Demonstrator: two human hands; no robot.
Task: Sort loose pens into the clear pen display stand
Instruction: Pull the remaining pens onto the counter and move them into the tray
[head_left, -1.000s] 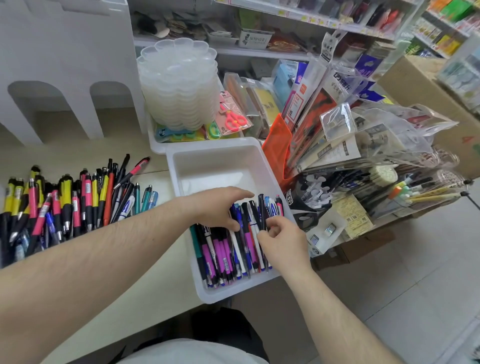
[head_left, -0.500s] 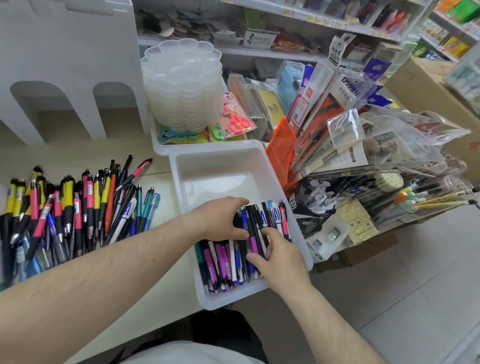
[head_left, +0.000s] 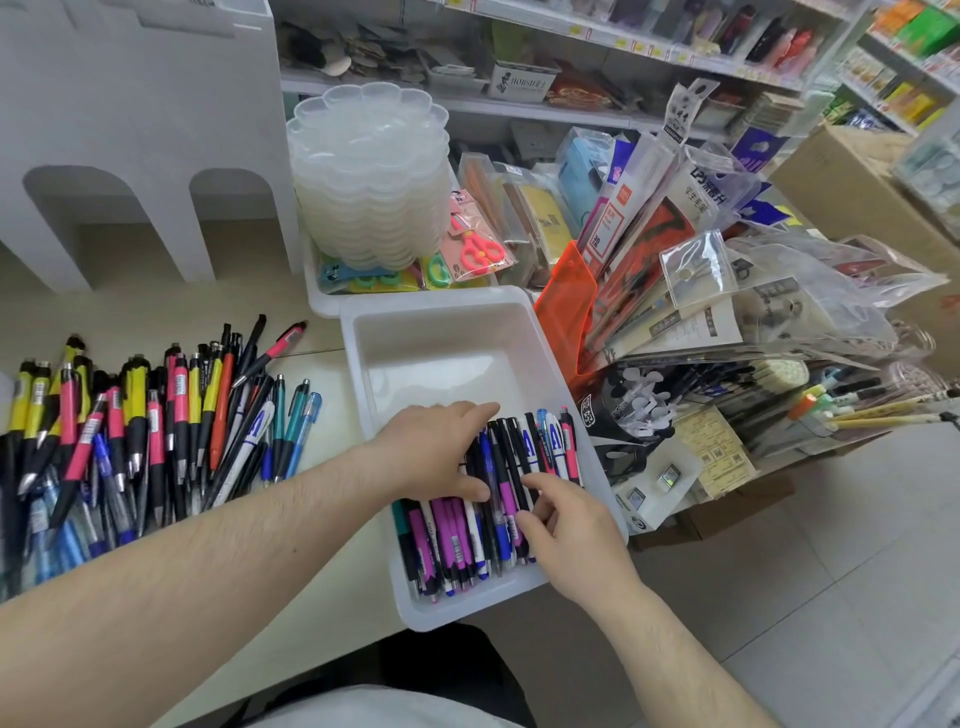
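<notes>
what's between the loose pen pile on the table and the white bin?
Head view: only a bare strip of table separates the pen pile from the white bin; nearer the camera, the left forearm crosses it.

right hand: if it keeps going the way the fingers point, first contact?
Likely the purple and blue pens in the white bin: the right hand already has fingertips on them, pointing up-left toward the left hand. Depth unclear.

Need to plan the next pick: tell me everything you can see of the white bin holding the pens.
The white bin is a translucent plastic tub with rounded corners, its near corner overhanging the table edge. Its far half is bare; pens lie side by side in the near half. The left hand and right hand rest on them.
</notes>
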